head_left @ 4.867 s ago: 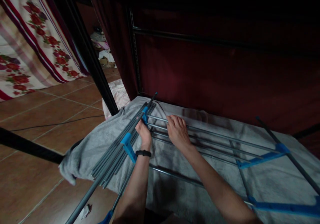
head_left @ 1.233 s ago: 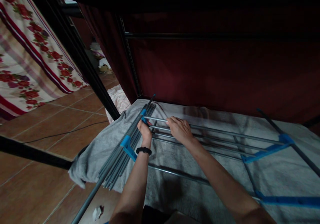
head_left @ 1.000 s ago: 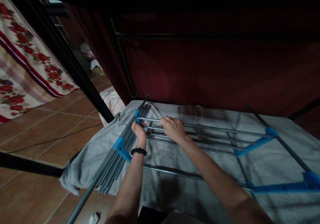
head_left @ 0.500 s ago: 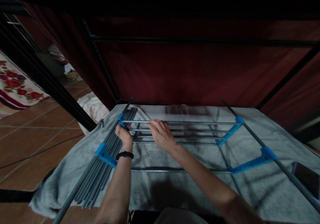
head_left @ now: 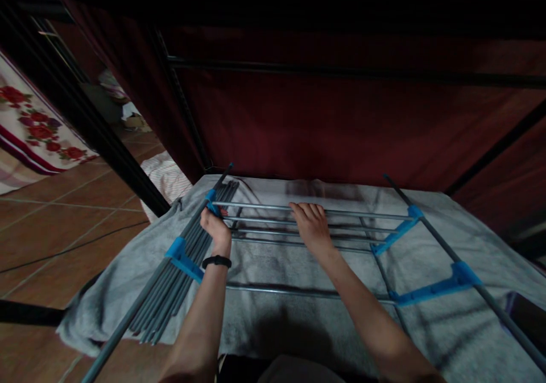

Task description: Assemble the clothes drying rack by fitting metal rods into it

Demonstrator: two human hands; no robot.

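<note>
A metal rack frame with grey tubes and blue plastic brackets lies in front of me. My left hand (head_left: 216, 228) is closed around the far left blue bracket (head_left: 210, 197), at the ends of the crossbars; its fingertips are partly hidden. Near the middle, my right hand (head_left: 313, 229) curls its fingers over the farthest metal rod (head_left: 260, 205). Several more crossbars (head_left: 264, 233) run below that rod, and a nearer crossbar (head_left: 281, 290) spans to the right side. Two other blue brackets, one right (head_left: 435, 286) and one left (head_left: 183, 258), join the side tubes.
A bundle of loose grey tubes (head_left: 157, 309) lies under the frame's left side. Grey cloth (head_left: 307, 326) covers the surface. Dark red curtain (head_left: 324, 127) and black posts (head_left: 94, 121) stand behind and left. A dark flat object (head_left: 526, 317) lies at the right edge.
My right hand has slid to the right along the farthest rod. My left hand keeps its place at the left bracket. The whole view has shifted slightly.
</note>
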